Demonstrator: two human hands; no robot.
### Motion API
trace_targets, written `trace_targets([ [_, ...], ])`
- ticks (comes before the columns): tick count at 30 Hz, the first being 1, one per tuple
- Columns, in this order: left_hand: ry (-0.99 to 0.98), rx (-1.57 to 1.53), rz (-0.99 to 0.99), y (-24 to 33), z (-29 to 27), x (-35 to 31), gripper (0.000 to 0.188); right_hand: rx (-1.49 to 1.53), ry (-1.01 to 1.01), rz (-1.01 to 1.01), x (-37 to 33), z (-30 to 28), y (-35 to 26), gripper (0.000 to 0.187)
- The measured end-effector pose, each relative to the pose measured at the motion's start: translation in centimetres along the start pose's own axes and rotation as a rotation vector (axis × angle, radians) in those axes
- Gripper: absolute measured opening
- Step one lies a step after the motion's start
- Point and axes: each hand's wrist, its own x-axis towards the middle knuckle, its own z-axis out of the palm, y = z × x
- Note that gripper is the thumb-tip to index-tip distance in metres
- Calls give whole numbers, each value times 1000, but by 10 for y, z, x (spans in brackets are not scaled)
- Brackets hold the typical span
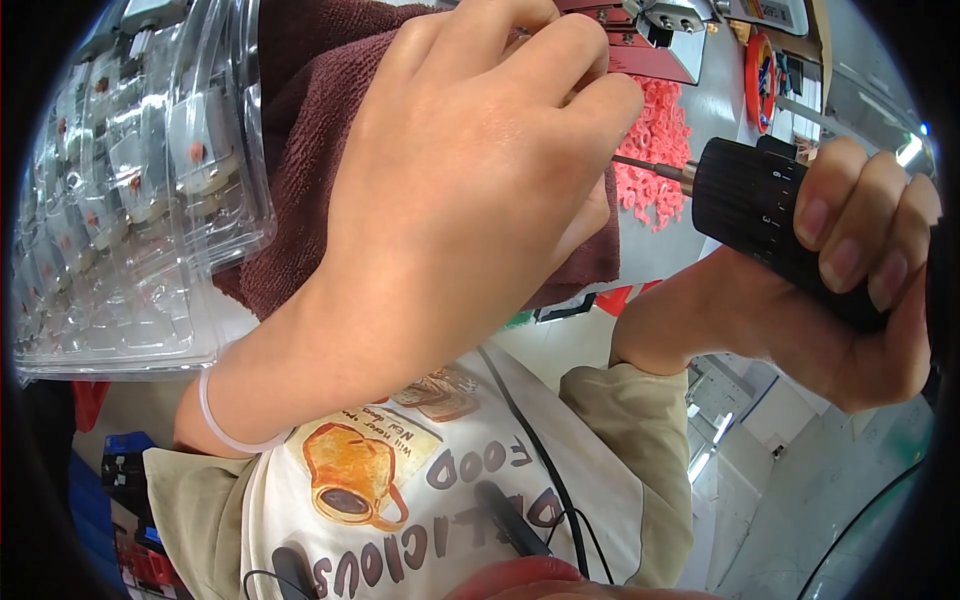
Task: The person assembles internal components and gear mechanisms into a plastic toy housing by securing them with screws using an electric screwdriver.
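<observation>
Black cylindrical power screwdriver (pixel 742 200), clamped in right hand (pixel 872 232), thin metal bit (pixel 648 166) directed at left hand (pixel 480 130), whose fingers curl, contents indeterminable, maroon terry towel (pixel 312 150) beneath, small pink pieces (pixel 655 115) beyond, clear plastic tray (pixel 110 345) at left.

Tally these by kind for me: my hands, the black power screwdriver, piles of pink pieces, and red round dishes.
Hands, left hand and right hand: 2
Power screwdriver: 1
Pile of pink pieces: 1
Red round dish: 1
Total: 5

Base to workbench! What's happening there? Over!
Right grip: around black screwdriver. Left grip: curled over brown towel, hold unclear. Screwdriver's tip: hidden behind left grip.
</observation>
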Motion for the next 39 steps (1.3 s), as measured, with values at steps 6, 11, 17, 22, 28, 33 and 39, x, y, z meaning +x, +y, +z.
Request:
trace_targets([
  [6,2,0,2,0,2,-2,23,-10,-22,1,-1,-9,-4,25],
  [11,0,1,5,1,3,-3,23,-16,-37,3,-5,2,-2,26],
  [17,-9,35,-27,3,3,1,22,15,-36,1,-3,3,8,27],
  [22,8,44,9,1,1,0,22,98,6,12,-6,-2,19,26],
  [28,-40,-36,-14,-1,1,0,31,206,65,-3,-10,-9,16,25],
  [33,-161,-149,-74,-1,-10,-3,56,403,226,-15,-7,-15,6,22],
  [39,-221,-150,-20,-4,-11,-1,82,391,244,-51,-3,-68,2,22],
])
